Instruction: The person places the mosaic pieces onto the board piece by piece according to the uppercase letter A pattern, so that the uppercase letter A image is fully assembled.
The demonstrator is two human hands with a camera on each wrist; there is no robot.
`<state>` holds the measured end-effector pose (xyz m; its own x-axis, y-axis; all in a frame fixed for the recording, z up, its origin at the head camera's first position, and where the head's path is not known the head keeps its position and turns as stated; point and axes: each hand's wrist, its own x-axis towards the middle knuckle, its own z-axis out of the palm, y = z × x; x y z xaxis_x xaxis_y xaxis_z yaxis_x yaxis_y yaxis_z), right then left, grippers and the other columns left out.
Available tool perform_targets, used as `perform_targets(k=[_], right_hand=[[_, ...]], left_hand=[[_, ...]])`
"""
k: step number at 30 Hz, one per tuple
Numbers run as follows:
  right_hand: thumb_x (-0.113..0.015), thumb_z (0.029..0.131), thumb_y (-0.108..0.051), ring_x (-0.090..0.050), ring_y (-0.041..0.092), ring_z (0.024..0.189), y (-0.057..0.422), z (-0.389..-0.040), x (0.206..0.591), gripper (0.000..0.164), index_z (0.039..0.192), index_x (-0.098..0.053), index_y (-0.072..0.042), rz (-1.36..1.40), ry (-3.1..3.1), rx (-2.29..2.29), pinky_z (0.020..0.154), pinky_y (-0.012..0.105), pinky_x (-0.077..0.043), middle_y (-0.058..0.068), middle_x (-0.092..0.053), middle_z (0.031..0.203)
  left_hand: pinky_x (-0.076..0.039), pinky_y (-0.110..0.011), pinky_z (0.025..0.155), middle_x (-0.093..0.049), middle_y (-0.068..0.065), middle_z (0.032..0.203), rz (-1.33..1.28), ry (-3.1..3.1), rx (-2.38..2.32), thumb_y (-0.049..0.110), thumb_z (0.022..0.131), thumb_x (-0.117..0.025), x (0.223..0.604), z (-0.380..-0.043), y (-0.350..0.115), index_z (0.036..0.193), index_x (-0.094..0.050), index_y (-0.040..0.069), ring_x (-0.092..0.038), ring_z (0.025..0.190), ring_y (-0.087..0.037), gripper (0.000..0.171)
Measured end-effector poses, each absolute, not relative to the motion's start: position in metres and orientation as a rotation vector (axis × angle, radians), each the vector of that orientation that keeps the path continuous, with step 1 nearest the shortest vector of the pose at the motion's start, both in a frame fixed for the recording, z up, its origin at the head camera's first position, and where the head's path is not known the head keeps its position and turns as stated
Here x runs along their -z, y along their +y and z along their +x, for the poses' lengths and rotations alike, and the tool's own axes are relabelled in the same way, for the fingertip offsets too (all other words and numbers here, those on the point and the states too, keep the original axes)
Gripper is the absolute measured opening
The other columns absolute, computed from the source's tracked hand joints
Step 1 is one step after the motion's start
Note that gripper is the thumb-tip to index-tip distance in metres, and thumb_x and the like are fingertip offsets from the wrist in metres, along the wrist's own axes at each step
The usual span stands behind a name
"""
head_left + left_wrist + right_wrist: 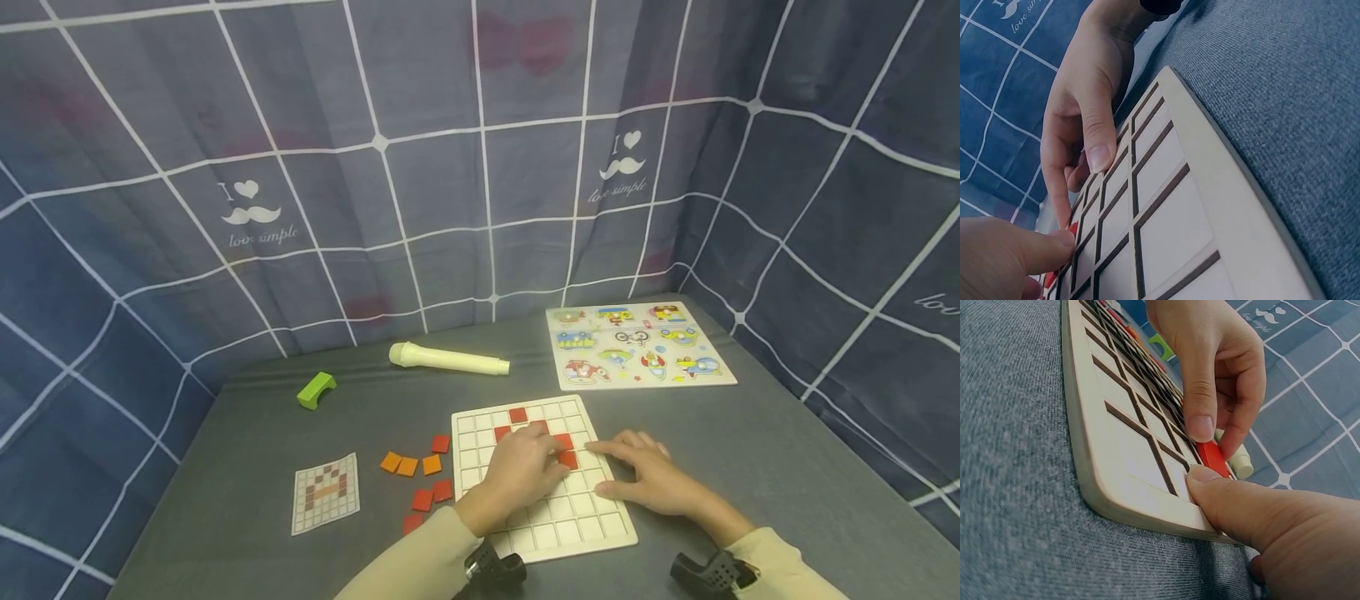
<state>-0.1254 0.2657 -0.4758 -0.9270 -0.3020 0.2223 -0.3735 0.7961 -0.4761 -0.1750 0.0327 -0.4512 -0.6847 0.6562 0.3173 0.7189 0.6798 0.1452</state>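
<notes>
A cream wooden grid board [570, 550] lies on the dark cloth with several red tiles in its upper cells. Over the board, my left hand [517, 471] has its fingers curled, thumb and index finger at a red tile [567, 460] right of the middle. From the right wrist view, this thumb and finger pinch opposite sides of the red tile [1213, 459]. My right hand [652, 475] rests at the board's right edge, fingers loosely extended; its thumb [1207, 475] touches the board near that tile. The left hand hides part of the grid.
Left of the board lie loose red tiles [422, 500] and orange tiles [407, 467]. Farther left is a pattern card [326, 493], with a green arch block [316, 389] behind it. A cream toy microphone [450, 360] and a vehicle puzzle board [637, 346] lie toward the curtain [435, 192].
</notes>
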Motion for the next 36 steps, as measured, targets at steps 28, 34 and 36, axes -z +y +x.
perform_targets(k=[28, 34, 36], right_hand=[[-0.073, 0.083, -0.049, -0.039, 0.002, 0.095, 0.2655, -0.1254, 0.4779, 0.053, 0.130, -0.063, -0.028, 0.558, -2.836, -0.802, 0.080, 0.031, -0.028, -0.014, -0.053, 0.102], [-0.073, 0.083, -0.050, -0.040, 0.003, 0.095, 0.2664, -0.1254, 0.4770, 0.054, 0.130, -0.063, -0.028, 0.542, -2.853, -0.798, 0.080, 0.031, -0.028, -0.013, -0.053, 0.102], [-0.073, 0.083, -0.050, -0.040, 0.004, 0.095, 0.2667, -0.1254, 0.4769, 0.054, 0.130, -0.063, -0.028, 0.540, -2.858, -0.796, 0.080, 0.032, -0.028, -0.013, -0.053, 0.102]], left_hand=[[-0.034, -0.011, 0.054, -0.059, 0.008, 0.079, -1.121, -2.638, 0.361, 0.036, 0.084, -0.075, 0.4544, -0.1758, 0.0365, 0.089, -0.077, 0.019, -0.046, 0.064, -0.001, 0.018], [-0.032, -0.010, 0.053, -0.059, 0.009, 0.078, -1.124, -2.604, 0.379, 0.035, 0.085, -0.075, 0.4573, -0.1764, 0.0373, 0.088, -0.077, 0.019, -0.045, 0.064, 0.000, 0.017], [-0.032, -0.010, 0.053, -0.060, 0.009, 0.079, -1.122, -2.602, 0.391, 0.035, 0.086, -0.074, 0.4578, -0.1767, 0.0377, 0.088, -0.077, 0.019, -0.046, 0.064, 0.000, 0.017]])
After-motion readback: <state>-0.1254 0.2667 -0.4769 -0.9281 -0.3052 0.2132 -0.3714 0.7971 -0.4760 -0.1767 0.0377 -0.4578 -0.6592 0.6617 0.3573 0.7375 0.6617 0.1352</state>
